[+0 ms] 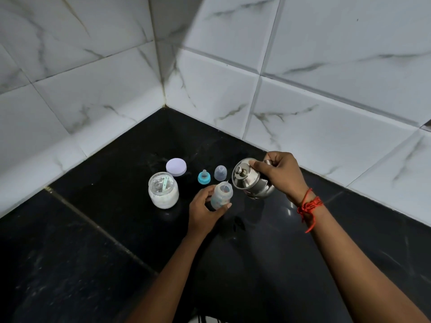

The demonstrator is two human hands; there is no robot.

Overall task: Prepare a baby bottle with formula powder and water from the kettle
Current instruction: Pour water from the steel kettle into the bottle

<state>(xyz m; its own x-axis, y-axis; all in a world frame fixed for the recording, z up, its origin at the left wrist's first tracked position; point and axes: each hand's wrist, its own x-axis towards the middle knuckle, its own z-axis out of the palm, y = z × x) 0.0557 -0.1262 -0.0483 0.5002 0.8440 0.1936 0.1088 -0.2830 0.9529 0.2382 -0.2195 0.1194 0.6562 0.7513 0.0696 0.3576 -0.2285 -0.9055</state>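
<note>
black counter [93,252], white marbled tiles [326,43]

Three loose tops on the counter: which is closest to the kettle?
The clear dome cap, just left of the tilted steel kettle. The teal nipple ring lies farther left; the lilac jar lid is farthest, behind the powder jar.

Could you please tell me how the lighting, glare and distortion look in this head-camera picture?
Head view: a broad shadow falls across the tiled wall; small glare spots sit on the black counter beside the steel kettle; wide-angle distortion bows the tile lines.
</note>
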